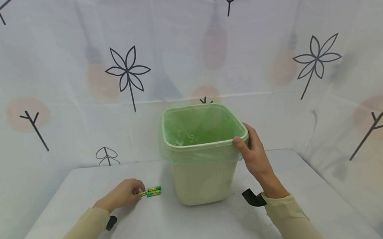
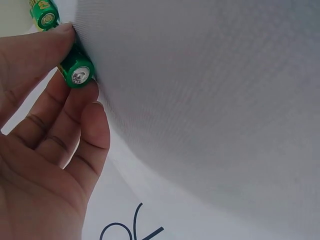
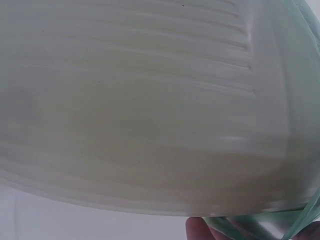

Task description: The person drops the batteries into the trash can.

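My left hand [image 1: 126, 193] is low over the table at the left, its thumb and fingers pinching a small green battery [image 2: 77, 70] by its sides. The battery's flat metal end faces the left wrist camera. Just beyond the fingertips, two more green-and-gold batteries [image 1: 154, 193] lie side by side on the table. A pale trash bin [image 1: 205, 182] stands upright in the middle, lined with a translucent green bag [image 1: 202, 122] folded over its rim. With my right hand [image 1: 257, 155] I grip the bin's right front corner, thumb on the rim and fingers around the side.
The white table [image 1: 201, 228] runs back to a pale cloth backdrop [image 1: 179, 59] printed with dark plant drawings, which also hangs at both sides. A black strap [image 1: 254, 198] sticks out at the right cuff, and another dark piece [image 1: 111, 223] shows by the left cuff.
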Demonstrator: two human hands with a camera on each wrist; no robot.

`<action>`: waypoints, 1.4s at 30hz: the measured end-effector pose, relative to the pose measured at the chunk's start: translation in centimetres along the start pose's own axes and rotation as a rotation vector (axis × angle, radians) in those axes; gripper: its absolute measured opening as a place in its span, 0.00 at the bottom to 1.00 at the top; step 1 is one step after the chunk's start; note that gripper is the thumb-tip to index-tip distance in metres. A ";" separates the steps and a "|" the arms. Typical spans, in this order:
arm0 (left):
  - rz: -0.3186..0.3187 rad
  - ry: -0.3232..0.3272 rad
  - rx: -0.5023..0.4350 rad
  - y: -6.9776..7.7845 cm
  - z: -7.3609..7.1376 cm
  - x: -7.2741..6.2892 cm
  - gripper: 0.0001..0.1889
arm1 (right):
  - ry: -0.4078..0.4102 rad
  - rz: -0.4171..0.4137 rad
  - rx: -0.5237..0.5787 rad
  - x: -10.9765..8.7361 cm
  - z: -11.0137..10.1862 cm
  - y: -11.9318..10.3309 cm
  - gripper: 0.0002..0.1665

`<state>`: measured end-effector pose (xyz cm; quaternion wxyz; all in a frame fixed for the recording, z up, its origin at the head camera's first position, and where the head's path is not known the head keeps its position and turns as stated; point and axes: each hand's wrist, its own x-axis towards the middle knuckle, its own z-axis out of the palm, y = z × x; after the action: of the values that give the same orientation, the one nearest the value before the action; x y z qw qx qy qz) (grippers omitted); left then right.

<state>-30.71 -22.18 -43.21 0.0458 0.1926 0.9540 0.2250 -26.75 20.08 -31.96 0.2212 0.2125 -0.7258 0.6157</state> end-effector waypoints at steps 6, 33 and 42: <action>0.018 0.016 0.043 0.1 -1.2 0.0 0.10 | 0.000 -0.012 -0.006 0.0 -0.1 0.1 0.32; 0.224 0.181 0.186 11.1 -16.3 0.4 0.12 | 0.007 -0.017 -0.024 -0.1 -0.1 0.3 0.32; 0.359 0.256 0.196 15.5 -18.8 2.4 0.11 | 0.012 -0.008 -0.009 -0.1 0.1 0.3 0.32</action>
<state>-30.79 -16.18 -19.46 -0.1350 0.3328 0.9198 0.1582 -26.89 20.04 -32.27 0.2292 0.2108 -0.7263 0.6127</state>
